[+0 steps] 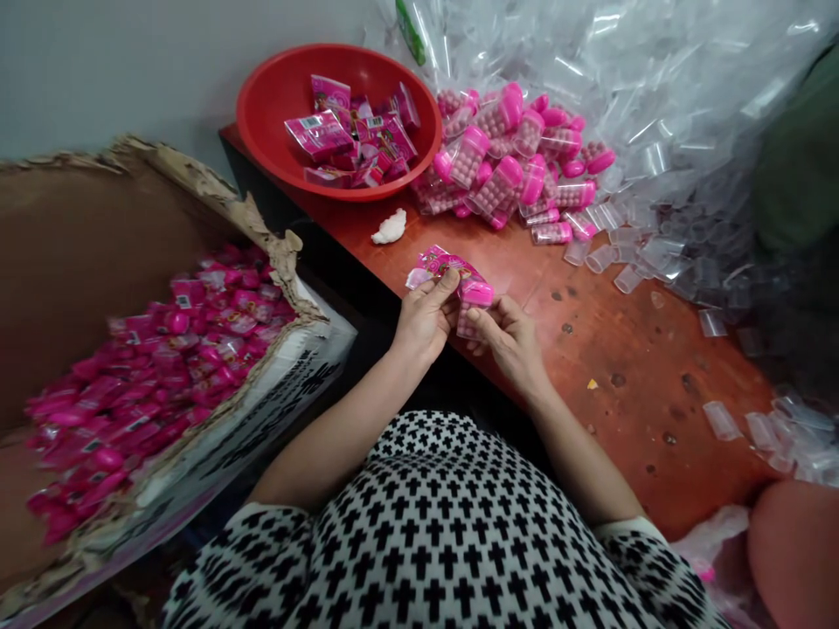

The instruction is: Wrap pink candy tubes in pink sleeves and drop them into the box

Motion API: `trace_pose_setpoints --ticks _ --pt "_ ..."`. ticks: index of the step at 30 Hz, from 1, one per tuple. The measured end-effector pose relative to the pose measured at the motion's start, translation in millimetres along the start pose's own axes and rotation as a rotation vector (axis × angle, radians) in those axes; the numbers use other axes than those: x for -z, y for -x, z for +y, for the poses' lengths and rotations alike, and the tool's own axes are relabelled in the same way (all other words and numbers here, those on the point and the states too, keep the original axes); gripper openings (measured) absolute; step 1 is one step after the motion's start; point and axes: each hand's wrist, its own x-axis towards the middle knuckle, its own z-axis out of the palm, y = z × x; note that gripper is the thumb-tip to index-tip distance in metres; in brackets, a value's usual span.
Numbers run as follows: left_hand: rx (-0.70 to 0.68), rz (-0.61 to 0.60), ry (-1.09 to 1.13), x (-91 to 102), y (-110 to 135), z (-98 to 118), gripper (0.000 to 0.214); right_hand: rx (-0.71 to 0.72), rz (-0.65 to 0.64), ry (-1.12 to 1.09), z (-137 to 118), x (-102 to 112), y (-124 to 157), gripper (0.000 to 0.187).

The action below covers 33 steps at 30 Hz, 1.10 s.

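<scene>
Over the near edge of the reddish table, my left hand (425, 319) is closed on a pink printed plastic packet (440, 262), pinched under the thumb. My right hand (509, 336) grips a small clear bottle (467, 323) full of pink beads, its bright pink cap (477, 293) pointing up toward the packet. Cap and packet meet between the two hands; whether the bottle is partly inside the packet I cannot tell. Beyond them lies a heap of similar capped, bead-filled bottles (502, 183).
A red basin (255, 114) holds several pink packets at the back left. On the left stands a torn cardboard box (275, 367) with many packed pink items. Loose clear cups (629, 278) and plastic bags (629, 52) spread along the right. A white lump (390, 226) lies near the basin.
</scene>
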Motion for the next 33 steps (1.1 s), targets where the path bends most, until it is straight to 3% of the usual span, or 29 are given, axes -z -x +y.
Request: trace_pose_setpoints --ticks 14,22,29,33 --pt "0.051 -0.137 -0.149 2.5 -1.7 3.5 0.034 0.112 0.023 0.168 13.7 0.1 -4.5 0.025" --pt "0.125 -0.246 -0.274 7.0 -8.2 16.9 0.036 0.04 -0.115 -0.07 9.9 0.8 -10.4 0.028" --pt "-0.019 -0.209 -0.398 7.6 -8.4 15.8 0.035 0.161 0.001 0.101 15.3 -1.1 -7.5 0.023" --pt "-0.028 -0.217 -0.416 6.5 -6.0 18.5 0.034 0.042 -0.098 -0.09 16.1 -2.6 -10.2 0.028"
